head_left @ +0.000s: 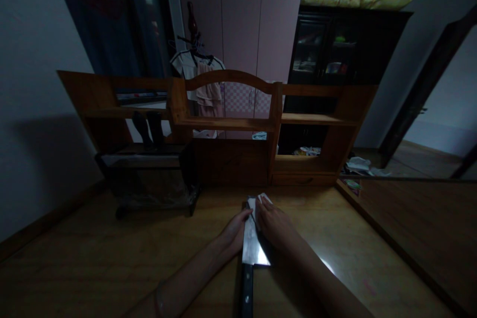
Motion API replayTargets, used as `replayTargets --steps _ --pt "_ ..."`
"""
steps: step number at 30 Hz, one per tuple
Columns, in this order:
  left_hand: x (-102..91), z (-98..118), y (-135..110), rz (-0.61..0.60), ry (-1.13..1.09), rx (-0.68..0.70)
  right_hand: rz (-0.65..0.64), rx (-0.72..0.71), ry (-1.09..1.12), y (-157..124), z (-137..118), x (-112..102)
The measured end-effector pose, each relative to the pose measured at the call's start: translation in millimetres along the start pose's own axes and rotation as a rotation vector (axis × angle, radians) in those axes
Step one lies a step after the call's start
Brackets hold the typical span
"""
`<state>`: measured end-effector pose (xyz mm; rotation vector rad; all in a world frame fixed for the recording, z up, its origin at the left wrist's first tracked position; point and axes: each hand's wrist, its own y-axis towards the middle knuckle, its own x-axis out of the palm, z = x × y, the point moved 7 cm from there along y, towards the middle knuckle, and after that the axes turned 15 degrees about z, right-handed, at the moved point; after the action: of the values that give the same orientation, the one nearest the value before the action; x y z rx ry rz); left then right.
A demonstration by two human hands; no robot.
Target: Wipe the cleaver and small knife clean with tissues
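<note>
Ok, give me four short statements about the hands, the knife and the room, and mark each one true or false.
1. The knife lies flat on the wooden desk, handle toward the person. True.
2. The left hand grips the knife's handle. False: it rests beside the blade, and the handle is free.
3. The right hand touches a white paper at the blade's far end. True.
4. The wardrobe behind the shelf unit is green. False: it is pink.
</note>
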<state>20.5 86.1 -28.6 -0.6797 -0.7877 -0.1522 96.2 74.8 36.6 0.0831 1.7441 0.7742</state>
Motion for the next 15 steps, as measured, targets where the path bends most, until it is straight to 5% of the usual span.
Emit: replayTargets --steps 15 --pt "0.2 1.0 -3.1 0.037 -0.023 0.001 -0.024 0.011 0.003 0.8 0.6 1.2"
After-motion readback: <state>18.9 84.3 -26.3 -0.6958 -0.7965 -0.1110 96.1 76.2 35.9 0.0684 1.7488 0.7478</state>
